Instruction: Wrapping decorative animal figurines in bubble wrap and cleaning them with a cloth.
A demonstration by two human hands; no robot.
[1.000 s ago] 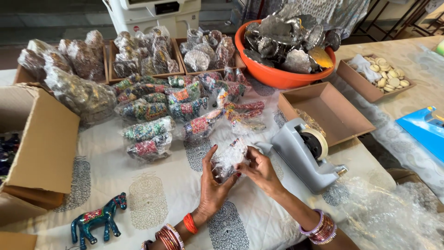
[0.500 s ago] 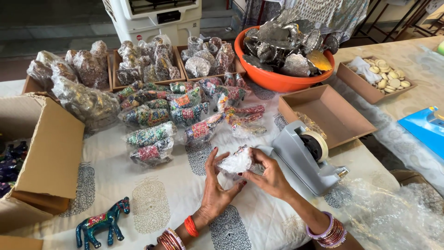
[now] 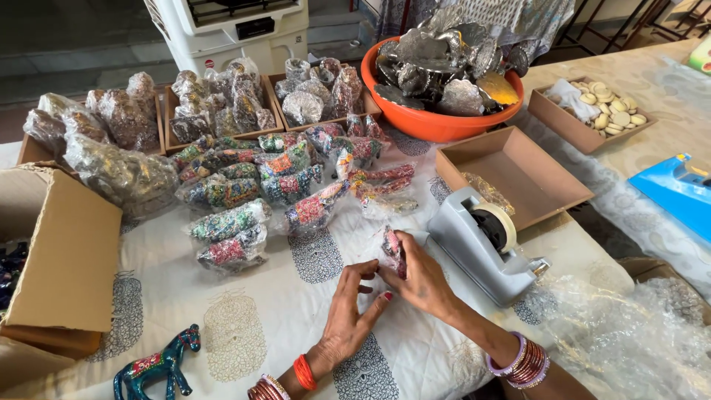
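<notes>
My right hand [image 3: 424, 280] grips a small figurine [image 3: 392, 252], painted red and dark, wrapped in crinkly clear bubble wrap, held just above the desk [image 3: 244, 333] beside the grey tape dispenser [image 3: 481, 244]. My left hand [image 3: 349, 315] is half open, fingertips touching the wrap's lower edge. The cloth under them is white, printed with grey motifs.
</notes>
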